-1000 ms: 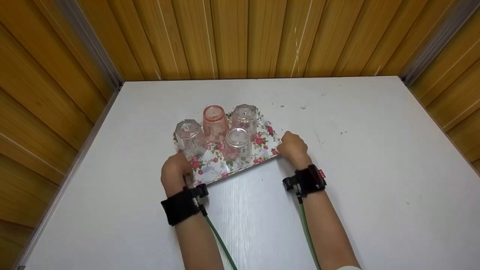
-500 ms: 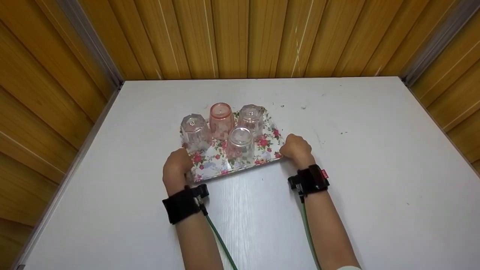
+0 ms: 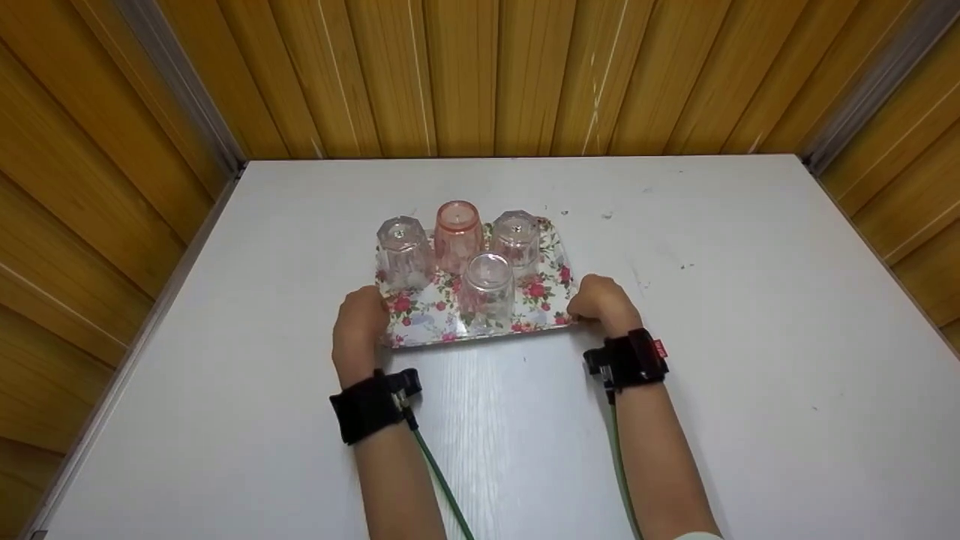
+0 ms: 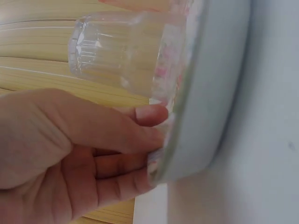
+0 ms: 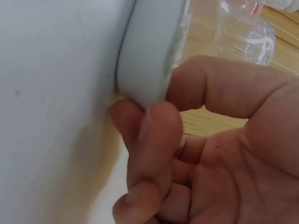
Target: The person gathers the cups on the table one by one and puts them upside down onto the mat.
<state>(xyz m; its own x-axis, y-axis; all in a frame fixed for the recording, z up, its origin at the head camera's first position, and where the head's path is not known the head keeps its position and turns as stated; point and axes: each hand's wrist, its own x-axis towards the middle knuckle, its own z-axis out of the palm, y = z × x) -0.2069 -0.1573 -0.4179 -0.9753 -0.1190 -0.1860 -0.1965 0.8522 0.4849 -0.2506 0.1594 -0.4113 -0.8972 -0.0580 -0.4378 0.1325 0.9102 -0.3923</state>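
Observation:
A floral-patterned tray [image 3: 429, 324] lies in the middle of the head view, bearing upturned tumblers. One is a pink tumbler [image 3: 458, 238] at the back; the others are a clear faceted tumbler [image 3: 405, 256] on the left, another clear tumbler [image 3: 516, 244] on the right and a clear round tumbler [image 3: 488, 289] in front. My left hand [image 3: 361, 326] grips the tray's near left side, thumb on the rim in the left wrist view. At the near right corner, my right hand [image 3: 606, 304] pinches the edge between thumb [image 5: 219, 84] and curled fingers.
The white table [image 3: 735, 360] extends around the tray, with a few dark marks on its surface. Wood-look panels [image 3: 525, 82] enclose its back and sides. Each wrist wears a black strap with a camera, and a green cable [image 3: 442, 484] trails along the left forearm.
The tray, with the tumblers on it, has shifted right and turned clockwise, so its near edge now runs nearly level. Both hands have moved along with it, keeping their grip.

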